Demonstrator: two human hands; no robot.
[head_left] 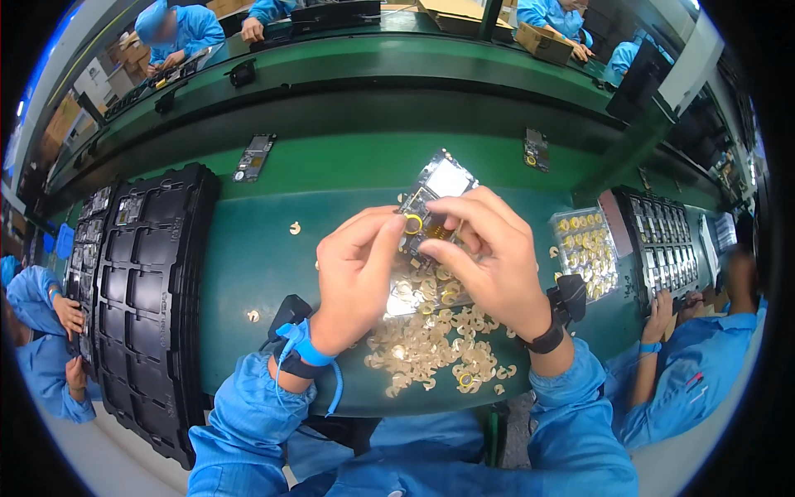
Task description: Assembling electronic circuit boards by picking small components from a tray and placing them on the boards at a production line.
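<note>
Over the middle of the bench I hold up a circuit board with a white rectangular area, tilted between both hands. My left hand is closed, thumb and forefinger pinching the board's left edge beside a round yellow-ringed cell. My right hand grips the board's right side; its thumb and forefinger lie over the face, and the other fingers are partly hidden. Below are a heap of pale crescent-shaped pieces and a partly covered clear tray. A blue wrist strap with a coiled cord is on my left wrist.
Stacked black trays stand at left. To the right are a clear tray of yellow-ringed cells and a black tray of boards. Two boards, one left, one right, lie beyond. Co-workers sit on both sides and opposite.
</note>
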